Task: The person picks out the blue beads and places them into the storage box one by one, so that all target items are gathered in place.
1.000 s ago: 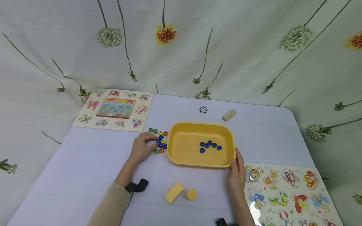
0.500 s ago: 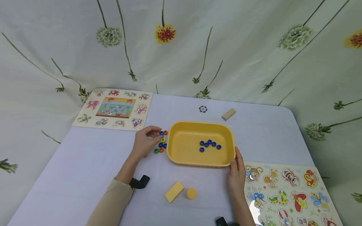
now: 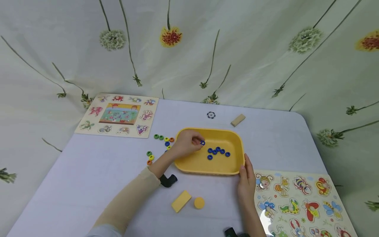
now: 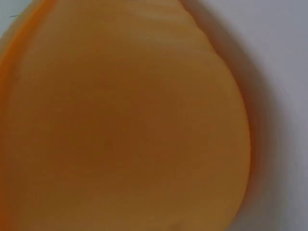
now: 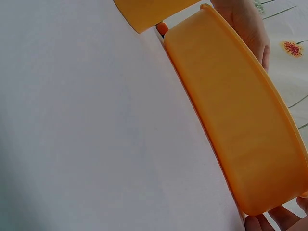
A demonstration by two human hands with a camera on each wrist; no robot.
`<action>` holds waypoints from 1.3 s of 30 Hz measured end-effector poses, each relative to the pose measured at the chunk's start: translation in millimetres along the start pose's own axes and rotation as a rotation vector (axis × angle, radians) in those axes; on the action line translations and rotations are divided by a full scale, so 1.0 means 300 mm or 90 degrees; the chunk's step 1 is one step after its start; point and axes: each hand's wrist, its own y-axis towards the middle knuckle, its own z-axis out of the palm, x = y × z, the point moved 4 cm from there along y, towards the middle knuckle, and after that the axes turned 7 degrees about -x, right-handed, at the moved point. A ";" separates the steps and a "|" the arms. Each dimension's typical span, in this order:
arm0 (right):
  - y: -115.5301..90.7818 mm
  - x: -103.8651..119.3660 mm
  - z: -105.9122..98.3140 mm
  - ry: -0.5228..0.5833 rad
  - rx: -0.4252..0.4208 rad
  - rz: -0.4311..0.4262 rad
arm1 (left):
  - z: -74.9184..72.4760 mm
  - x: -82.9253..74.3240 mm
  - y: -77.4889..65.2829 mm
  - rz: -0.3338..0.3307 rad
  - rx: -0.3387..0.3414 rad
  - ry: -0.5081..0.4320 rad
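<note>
Over the left half of the yellow tray (image 3: 192, 166), my left hand (image 3: 187, 142) pinches a blue bead (image 3: 202, 143) between its fingertips. Several other blue beads (image 3: 214, 152) lie on the tray floor, right of that hand. My right hand (image 3: 246, 182) grips the tray's right end, thumb at the rim and fingers along the outside. In the right wrist view the tray's outer wall (image 5: 231, 110) shows side-on, with fingertips (image 5: 284, 219) against its lower end. The left wrist view is filled by the tray wall (image 4: 125, 125).
Left of the tray lie loose green, yellow, orange and blue beads, among them a green bead (image 3: 149, 153). A yellow rectangular block (image 3: 181, 201) and a round block (image 3: 199, 203) lie in front. Behind are a poker chip (image 3: 211, 115) and wooden block (image 3: 238, 120). Picture boards (image 3: 145, 131) flank the tray.
My left hand has picked a blue bead out of the loose group and carried it right, over the tray. My right hand keeps its hold on the tray's end.
</note>
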 end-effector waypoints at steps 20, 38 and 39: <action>0.004 0.011 -0.005 -0.001 -0.004 -0.014 | 0.151 -0.023 0.036 -0.008 0.102 0.124; -0.007 0.013 0.003 0.014 -0.001 -0.030 | -0.234 0.090 -0.211 0.055 -0.227 -0.068; -0.007 0.012 0.003 0.013 0.000 -0.027 | -0.249 0.121 -0.224 0.042 -0.234 -0.071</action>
